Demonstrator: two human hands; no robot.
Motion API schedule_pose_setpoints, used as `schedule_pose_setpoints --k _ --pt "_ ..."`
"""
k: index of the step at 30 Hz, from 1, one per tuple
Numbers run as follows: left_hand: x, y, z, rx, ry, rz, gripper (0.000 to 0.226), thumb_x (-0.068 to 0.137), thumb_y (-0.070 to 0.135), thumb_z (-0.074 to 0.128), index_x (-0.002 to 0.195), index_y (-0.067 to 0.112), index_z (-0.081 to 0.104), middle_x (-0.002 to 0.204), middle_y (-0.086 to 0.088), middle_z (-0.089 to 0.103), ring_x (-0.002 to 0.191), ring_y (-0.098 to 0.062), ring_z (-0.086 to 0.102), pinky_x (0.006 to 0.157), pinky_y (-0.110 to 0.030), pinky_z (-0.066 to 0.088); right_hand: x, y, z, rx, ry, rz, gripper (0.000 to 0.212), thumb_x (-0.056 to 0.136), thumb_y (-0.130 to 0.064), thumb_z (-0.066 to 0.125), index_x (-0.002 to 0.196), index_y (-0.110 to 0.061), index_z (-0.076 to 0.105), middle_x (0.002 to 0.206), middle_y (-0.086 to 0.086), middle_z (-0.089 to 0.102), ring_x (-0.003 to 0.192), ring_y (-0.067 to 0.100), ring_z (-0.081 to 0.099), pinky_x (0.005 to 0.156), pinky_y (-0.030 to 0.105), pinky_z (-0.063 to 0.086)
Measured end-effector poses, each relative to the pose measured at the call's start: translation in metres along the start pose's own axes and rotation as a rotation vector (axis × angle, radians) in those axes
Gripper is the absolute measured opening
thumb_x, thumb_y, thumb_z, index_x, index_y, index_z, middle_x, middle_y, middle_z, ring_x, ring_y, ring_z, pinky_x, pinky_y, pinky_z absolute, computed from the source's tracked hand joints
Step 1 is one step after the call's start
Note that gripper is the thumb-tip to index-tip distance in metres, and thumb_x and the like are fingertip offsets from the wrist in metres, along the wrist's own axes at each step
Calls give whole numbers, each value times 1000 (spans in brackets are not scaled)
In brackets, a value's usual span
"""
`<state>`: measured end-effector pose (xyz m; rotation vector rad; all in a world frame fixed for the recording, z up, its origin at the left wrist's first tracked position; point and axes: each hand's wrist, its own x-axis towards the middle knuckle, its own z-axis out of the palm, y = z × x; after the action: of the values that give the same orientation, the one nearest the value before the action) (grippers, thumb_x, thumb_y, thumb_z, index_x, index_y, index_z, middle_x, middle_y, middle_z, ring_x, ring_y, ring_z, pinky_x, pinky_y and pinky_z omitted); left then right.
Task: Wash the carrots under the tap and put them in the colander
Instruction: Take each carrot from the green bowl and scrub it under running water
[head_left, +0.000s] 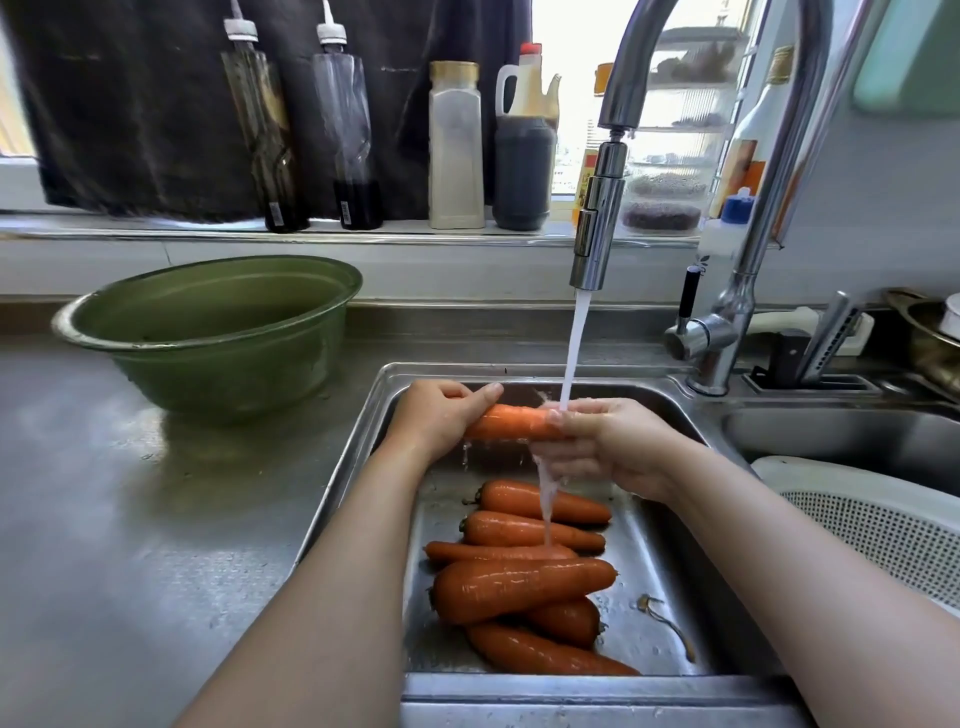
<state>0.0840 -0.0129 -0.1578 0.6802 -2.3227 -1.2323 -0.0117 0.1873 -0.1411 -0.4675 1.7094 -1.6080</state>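
Head view: both hands are meeting at the centre of the frame, over the sink (670, 597). The left hand (441, 415) is curling its fingers round the left end of a carrot (511, 422), and the right hand (613, 441) is gripping the other end, so the carrot is lying roughly level between them. Water (574, 353) is falling from the tap (597, 228) onto the right hand's fingers and running down towards the loose carrots (519, 582) below.

The loose carrots are lying in a heap on the sink floor in the lower centre, overlapping and pointing mostly right. A small stalk scrap (670, 623) is lying just right of the heap. The tap's spout is hanging directly above the hands, and its base is standing at the sink's upper right corner.

The colander (883, 530), white and perforated, is sitting at the right edge of the frame beyond the right forearm, partly cut off. The sink's right wall is rising between the heap and the colander. A green bowl (208, 332) is standing on the bench (130, 519) at the left, apart from the sink's rim, with open steel showing in front of it.

Six carrots are lying in the sink and one is being held, making seven. Four bottles (457, 145) are lining the sill (156, 228) across the upper left.
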Motion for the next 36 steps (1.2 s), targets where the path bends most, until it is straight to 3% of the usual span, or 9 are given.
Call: schedule_pose_setpoints --k 4,7,10,16,25,28,31,33,36 --pt "0 1 3 13 11 23 41 89 57 72 68 21 72 70 6 66 75 -14 61 63 -27 38 -2 0 -2 27 -47 26 26 101 -7 60 127 -4 64 112 23 76 105 33 75 89 47 63" --pt "0 4 6 30 21 40 42 89 59 70 71 21 73 74 5 67 75 -11 61 61 -26 39 1 4 7 -99 143 -60 32 93 -18 75 121 -4 67 99 18 78 85 26 79 68 35 63" --pt "-1 5 6 40 26 33 42 90 60 69 74 21 75 74 5 68 73 -12 62 60 -25 39 2 5 17 -185 265 -142 33 86 -27 83 110 -9 70 93 13 78 76 21 79 66 32 63" --pt "2 -6 0 20 -10 -30 42 89 60 70 76 21 75 74 4 67 76 -13 61 66 -28 40 -3 -2 0 -78 -42 10 24 98 -8 65 122 -3 67 109 24 76 109 33 73 99 47 57" --pt "-1 4 6 42 4 39 39 91 57 69 79 21 75 79 6 68 80 -13 61 64 -25 40 2 5 12 -148 210 -96 36 80 -16 88 110 -5 70 96 16 78 82 25 79 78 40 64" --pt "0 0 1 16 1 34 38 91 57 70 75 22 74 76 5 67 79 -14 62 65 -27 40 -1 -1 4 -37 -7 -11 32 91 -9 75 121 -1 67 97 18 76 78 23 77 66 33 61" --pt "0 -2 -1 10 -4 16 37 89 56 71 70 24 72 73 8 66 77 -12 61 64 -27 40 -1 -1 -10 5 -133 27 28 101 -1 58 129 -1 64 111 24 75 102 32 76 82 39 65" --pt "-1 2 2 25 -4 13 37 89 56 72 71 24 73 72 8 67 73 -9 61 62 -25 39 -1 1 -11 -32 -94 9 27 101 -3 60 128 -2 65 112 23 75 107 32 75 85 40 64" --pt "-4 9 6 44 -13 38 37 91 57 69 80 23 74 80 6 68 75 -9 61 60 -24 39 0 5 0 -157 100 -76 33 88 -17 80 116 -4 71 97 16 79 90 27 79 70 32 63"
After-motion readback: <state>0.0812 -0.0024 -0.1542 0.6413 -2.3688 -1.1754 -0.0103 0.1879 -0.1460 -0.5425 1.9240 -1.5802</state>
